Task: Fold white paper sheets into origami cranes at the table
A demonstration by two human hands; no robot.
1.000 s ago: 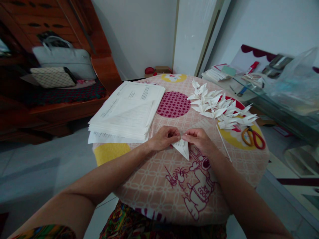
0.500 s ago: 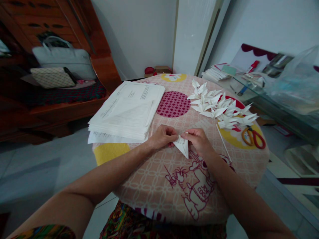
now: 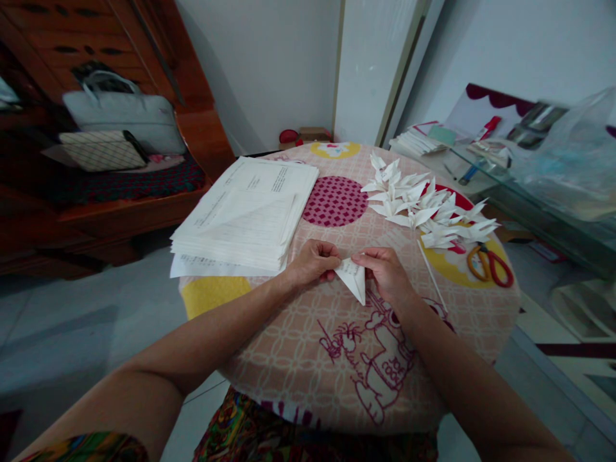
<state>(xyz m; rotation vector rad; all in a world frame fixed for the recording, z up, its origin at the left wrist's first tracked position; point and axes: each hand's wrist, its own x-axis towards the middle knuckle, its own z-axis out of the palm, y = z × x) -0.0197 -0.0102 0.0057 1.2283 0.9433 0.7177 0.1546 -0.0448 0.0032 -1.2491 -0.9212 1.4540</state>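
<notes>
A small folded piece of white printed paper is pinched between my two hands above the patterned tablecloth, its pointed end toward me. My left hand grips its upper left corner between thumb and fingers. On the opposite side, my right hand pinches the upper right edge. Beyond and to the right lies a cluster of folded paper cranes. To the left of my hands rests a thick stack of printed paper sheets, with a loose folded sheet on top.
Scissors with orange and red handles lie near the table's right edge. A thin white stick is beside my right forearm. At the right stands a glass shelf with a plastic bag. A grey handbag sits on a wooden bench at left.
My fingers have shifted slightly on the folded paper, and more of its printed upper part shows. The cranes, stack and scissors lie where they were.
</notes>
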